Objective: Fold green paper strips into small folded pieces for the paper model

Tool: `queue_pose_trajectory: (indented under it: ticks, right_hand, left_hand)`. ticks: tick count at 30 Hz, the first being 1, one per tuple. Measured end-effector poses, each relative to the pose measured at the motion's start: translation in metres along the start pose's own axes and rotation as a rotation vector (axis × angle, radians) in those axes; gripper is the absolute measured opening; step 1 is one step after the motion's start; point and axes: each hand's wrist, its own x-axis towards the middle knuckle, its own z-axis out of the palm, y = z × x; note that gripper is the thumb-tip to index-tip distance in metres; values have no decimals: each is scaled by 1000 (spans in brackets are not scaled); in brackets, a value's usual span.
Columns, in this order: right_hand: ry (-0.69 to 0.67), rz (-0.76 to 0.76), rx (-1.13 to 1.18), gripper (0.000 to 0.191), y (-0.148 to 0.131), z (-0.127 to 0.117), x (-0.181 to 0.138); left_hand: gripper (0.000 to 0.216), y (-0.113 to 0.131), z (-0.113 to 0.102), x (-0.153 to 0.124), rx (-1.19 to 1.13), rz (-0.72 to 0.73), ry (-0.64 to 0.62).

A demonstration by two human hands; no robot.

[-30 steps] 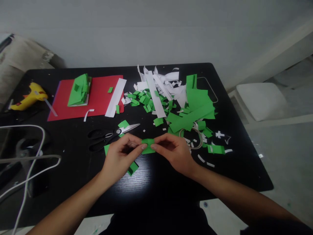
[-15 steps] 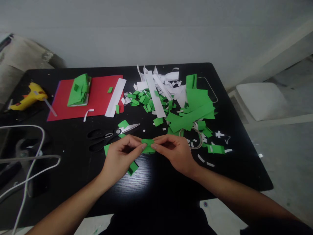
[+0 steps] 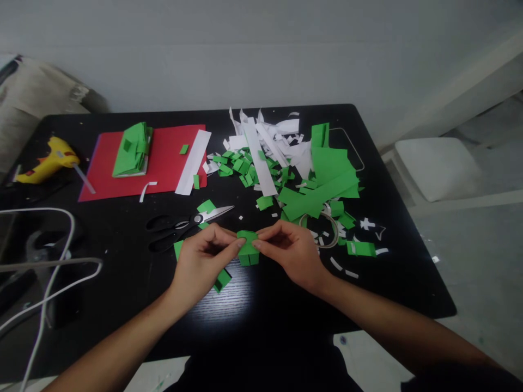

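- Small folded green paper piece (image 3: 249,252), a thin dark line down its lower part
- Flat rectangular red sheet (image 3: 167,158), purplish along its left edge
- Yellow pistol-shaped plastic glue gun (image 3: 53,162), with a reddish patch
- Scissors (image 3: 192,222) with black looped handles, silvery metal blades
- Long straight white paper strip (image 3: 193,163)
- Black rectangular surface (image 3: 286,305), fine streaks showing in the glare
- Thin white cable (image 3: 53,283)
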Motion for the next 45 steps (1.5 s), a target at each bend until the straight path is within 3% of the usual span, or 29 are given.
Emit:
queue_pose_trajectory:
  ticks: [13,29,45]
  right_hand:
    - [1,81,7,37,-1,-1,1]
    - [-26,70,-1,27,-1,-1,2]
    - [-45,117,16,33,0,-2,4]
  left_hand:
    - [16,1,0,1,58,65,-17]
    - [19,-2,2,0,-103,-25,-10]
    - [11,4,2,3,-101,-6,-26]
